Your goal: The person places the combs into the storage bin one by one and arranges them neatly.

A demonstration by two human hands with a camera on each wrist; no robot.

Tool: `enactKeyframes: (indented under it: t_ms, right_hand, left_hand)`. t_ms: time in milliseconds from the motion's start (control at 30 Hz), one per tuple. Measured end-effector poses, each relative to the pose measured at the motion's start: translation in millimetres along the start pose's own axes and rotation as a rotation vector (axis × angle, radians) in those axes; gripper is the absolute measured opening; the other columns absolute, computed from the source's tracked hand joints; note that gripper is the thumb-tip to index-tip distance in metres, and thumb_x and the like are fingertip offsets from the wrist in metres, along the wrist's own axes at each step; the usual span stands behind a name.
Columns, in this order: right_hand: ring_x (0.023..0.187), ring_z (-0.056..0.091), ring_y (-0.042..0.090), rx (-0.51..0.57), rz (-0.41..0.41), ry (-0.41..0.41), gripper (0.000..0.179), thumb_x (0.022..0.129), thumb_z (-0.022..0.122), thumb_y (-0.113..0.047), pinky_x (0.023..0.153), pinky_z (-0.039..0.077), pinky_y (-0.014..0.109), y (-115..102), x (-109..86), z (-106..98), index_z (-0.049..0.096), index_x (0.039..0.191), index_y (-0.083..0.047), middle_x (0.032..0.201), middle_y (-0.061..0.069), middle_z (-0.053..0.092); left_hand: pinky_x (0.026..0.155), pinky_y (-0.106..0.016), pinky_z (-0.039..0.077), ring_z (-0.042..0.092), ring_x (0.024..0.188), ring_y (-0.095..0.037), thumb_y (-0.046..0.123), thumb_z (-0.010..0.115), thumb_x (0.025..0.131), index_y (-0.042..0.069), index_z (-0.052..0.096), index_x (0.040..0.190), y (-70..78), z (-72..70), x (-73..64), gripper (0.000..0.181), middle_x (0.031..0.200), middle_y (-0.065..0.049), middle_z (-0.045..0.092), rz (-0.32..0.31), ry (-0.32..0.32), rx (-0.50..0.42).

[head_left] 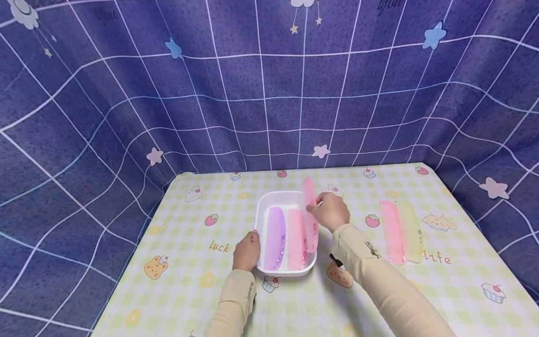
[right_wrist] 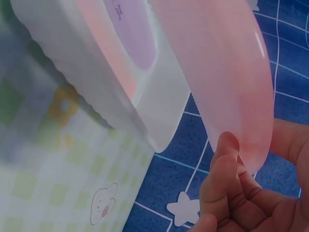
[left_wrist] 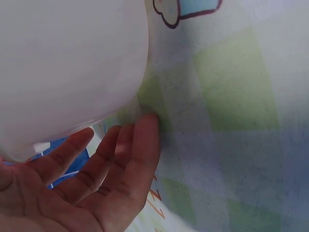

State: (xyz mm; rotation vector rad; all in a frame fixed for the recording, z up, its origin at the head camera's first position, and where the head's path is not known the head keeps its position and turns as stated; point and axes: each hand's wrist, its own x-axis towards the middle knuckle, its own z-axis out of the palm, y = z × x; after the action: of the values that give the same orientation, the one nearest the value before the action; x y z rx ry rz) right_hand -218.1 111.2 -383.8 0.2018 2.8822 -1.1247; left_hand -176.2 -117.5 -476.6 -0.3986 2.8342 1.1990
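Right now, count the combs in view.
5: purple comb and pink comb in the white box; second pink comb in the right hand; third pink comb and yellow comb on the table.

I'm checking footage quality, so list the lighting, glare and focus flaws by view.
Head: bright, the lettering on the tablecloth legible; left wrist: dim, the left hand darker than the white tub, whose wall shows little detail; right wrist: dim and hazy, a small glint on the held pink comb, the print on the purple comb too soft to read.
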Motion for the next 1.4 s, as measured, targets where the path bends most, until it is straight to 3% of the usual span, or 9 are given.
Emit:
enactKeyframes:
  t_ms: [1000, 1400]
  right_hand:
    - [0.084, 0.064, 0.029, -0.007, 0.017, -0.028, 0.027, 0.089, 0.077, -0.03, 0.073, 0.05, 0.042, -18.4, -4.1, 30.6, 0.071, 0.098, -0.005, 0.094, 0.012, 0.07]
    - [0.078, 0.064, 0.026, 0.01, 0.016, -0.037, 0.023, 0.088, 0.077, -0.028, 0.072, 0.051, 0.041, -27.0, -7.6, 48.2, 0.071, 0.091, -0.007, 0.083, 0.008, 0.068]
  left_hand:
    - [0.099, -0.058, 0.047, 0.059, 0.118, -0.051, 0.031, 0.031, 0.11, -0.001, 0.062, 0.131, 1.1, -0.4, 0.0, 0.05, 0.129, -0.028, 0.063, 0.015, 0.003, -0.002]
    - [0.1, -0.058, 0.047, 0.058, 0.121, -0.05, 0.031, 0.032, 0.11, 0.0, 0.061, 0.133, 0.6, -0.5, -0.7, 0.049, 0.131, -0.027, 0.062, 0.003, 0.0, -0.001]
